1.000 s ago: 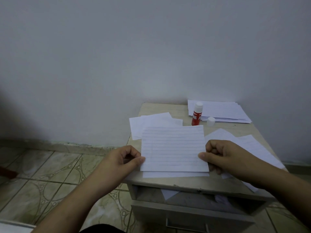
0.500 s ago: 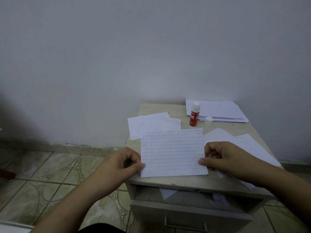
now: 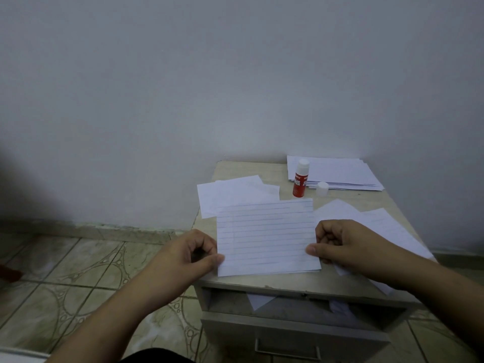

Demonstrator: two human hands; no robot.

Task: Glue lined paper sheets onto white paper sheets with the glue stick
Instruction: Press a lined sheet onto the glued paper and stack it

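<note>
Small cabinet top (image 3: 340, 280); lined sheet (image 3: 265, 237) pinched between left hand (image 3: 183, 254), right hand (image 3: 348, 246)

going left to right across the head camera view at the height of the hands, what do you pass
left hand → lined sheet → right hand → loose white sheets at the cabinet's right edge

One lined sheet (image 3: 265, 235), one glue stick (image 3: 300, 182), one loose cap (image 3: 322, 189), one paper stack (image 3: 337, 172), two hands were out there.
</note>
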